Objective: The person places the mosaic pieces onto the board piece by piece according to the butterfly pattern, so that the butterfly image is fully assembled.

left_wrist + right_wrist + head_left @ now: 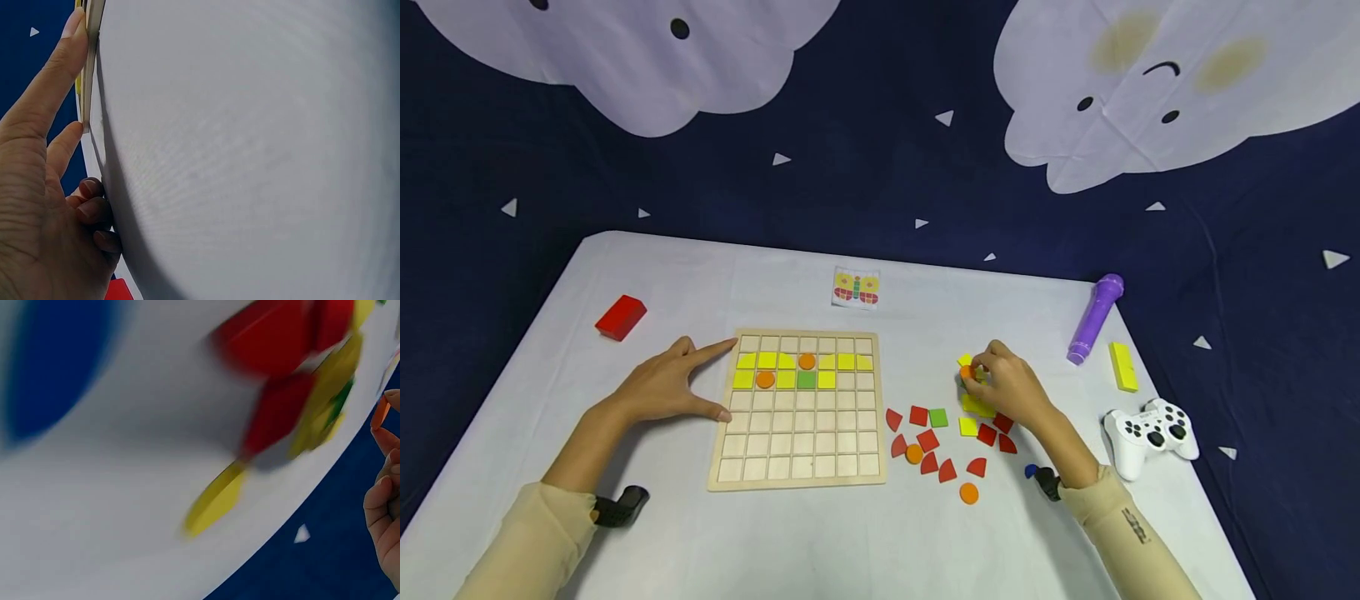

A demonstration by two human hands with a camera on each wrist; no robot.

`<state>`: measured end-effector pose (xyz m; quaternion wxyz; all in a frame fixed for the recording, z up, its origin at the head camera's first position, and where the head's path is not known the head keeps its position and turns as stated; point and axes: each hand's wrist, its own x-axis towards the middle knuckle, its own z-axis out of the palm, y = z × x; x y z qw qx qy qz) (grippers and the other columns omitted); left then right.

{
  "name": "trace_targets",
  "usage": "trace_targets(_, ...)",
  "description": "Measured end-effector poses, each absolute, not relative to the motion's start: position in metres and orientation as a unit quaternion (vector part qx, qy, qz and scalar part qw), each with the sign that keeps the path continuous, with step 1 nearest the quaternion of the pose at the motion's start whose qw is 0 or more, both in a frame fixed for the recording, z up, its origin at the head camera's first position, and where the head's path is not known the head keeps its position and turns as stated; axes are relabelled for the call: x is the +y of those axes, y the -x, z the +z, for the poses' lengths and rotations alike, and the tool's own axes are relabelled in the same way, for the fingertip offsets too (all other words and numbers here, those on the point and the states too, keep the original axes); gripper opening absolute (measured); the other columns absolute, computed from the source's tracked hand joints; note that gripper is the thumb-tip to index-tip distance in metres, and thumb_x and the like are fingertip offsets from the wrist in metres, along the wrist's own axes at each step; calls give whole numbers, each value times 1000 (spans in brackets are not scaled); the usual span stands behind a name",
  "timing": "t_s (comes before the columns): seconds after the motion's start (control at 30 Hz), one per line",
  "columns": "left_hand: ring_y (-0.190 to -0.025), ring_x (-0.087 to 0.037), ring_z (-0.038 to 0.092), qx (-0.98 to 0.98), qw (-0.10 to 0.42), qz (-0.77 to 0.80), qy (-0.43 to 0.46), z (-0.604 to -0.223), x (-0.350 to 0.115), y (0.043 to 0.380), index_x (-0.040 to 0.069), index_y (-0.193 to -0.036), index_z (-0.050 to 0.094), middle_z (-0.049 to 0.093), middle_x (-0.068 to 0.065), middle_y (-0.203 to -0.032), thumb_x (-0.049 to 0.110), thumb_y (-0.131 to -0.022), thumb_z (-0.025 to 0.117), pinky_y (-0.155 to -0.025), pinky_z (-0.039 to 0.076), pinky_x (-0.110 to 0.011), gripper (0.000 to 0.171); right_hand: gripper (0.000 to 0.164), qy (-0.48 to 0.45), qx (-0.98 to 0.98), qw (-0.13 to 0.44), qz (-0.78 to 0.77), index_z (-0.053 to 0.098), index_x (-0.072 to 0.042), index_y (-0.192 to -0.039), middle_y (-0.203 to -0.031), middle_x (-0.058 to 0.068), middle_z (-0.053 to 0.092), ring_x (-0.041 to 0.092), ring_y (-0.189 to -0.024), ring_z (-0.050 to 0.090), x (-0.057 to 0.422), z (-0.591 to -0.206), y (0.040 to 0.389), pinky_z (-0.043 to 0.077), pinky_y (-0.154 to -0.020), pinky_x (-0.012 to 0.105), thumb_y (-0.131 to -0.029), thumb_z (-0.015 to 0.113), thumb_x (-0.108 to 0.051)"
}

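My left hand (658, 385) spreads its thumb and index finger along the left edge of the wooden grid board (797, 444). Thumb and index fingertips rest at the board's side in the left wrist view, the other fingers loosely bent. Two upper rows of the board carry yellow tiles (786, 379), a green square (807, 380) and two orange discs (765, 380). Right of the board, my right hand (1009, 385) pinches an orange disc (380, 412) between thumb and index finger, above a cluster of yellow pieces (977, 407).
Red squares, red quarter-circles (947, 471) and orange discs (969, 493) lie between board and right hand. A butterfly pattern card (856, 287) lies behind the board. Further out are a red block (621, 317), purple microphone (1095, 319), yellow block (1123, 367) and white game controller (1152, 435).
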<state>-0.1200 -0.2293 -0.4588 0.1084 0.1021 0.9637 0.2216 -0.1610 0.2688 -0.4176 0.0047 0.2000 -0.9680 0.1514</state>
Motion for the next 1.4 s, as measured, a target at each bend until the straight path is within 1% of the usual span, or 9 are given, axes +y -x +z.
trace_targets(0.2,-64,-18,36,963,107,225,-100,-460,-229,119,21,-152,41,40,-7,-87,74,-56,80,-56,29,-31,117,21,-257,-953,12,159,72,0,-92,-90,10,58,19,-71,56,229,-417,161,52,-68,34,-83,78,-17)
trace_targets(0.43,-63,-18,36,964,107,223,-98,-462,-228,118,22,-152,41,40,-7,-87,75,-56,80,-56,29,-30,117,24,-317,-938,5,143,73,2,-94,-90,8,57,14,-67,51,187,-421,162,48,-64,26,-84,77,-20)
trace_targets(0.63,-63,-18,36,965,104,221,-100,-463,-227,119,22,-152,41,40,-7,-87,75,-56,80,-56,28,-30,117,24,-354,-924,-1,141,74,1,-94,-86,7,54,13,-65,49,158,-424,161,46,-63,24,-86,76,-22)
trace_targets(0.77,-63,-17,36,965,102,221,-101,-462,-227,119,23,-152,41,40,-7,-87,75,-56,80,-56,28,-30,116,22,-373,-918,-17,138,72,0,-92,-86,5,51,12,-65,48,141,-426,162,44,-62,23,-88,74,-21)
trace_targets(0.9,-62,-17,35,964,99,225,-104,-462,-227,119,23,-152,41,40,-6,-87,75,-56,80,-56,28,-30,116,21,-385,-914,-27,125,71,0,-94,-87,6,50,12,-64,49,129,-429,163,44,-62,24,-89,72,-21)
trace_targets(1.07,-63,-17,36,964,101,223,-106,-462,-227,120,24,-152,40,41,-7,-87,76,-56,79,-56,28,-30,117,19,-398,-910,-12,114,71,0,-97,-87,6,52,13,-65,54,121,-432,163,49,-64,25,-90,72,-18)
trace_targets(1.3,-63,-17,37,964,98,221,-107,-459,-228,121,24,-152,40,41,-7,-88,76,-56,80,-56,29,-30,116,9,-402,-904,-34,142,67,-2,-95,-88,6,55,13,-69,51,113,-434,161,47,-65,24,-93,68,-11)
trace_targets(1.4,-63,-18,37,964,100,224,-103,-460,-228,120,24,-152,40,41,-8,-88,75,-56,80,-56,29,-30,116,11,-397,-907,-40,138,69,-2,-98,-90,6,56,13,-70,52,110,-434,161,48,-66,25,-93,69,-11)
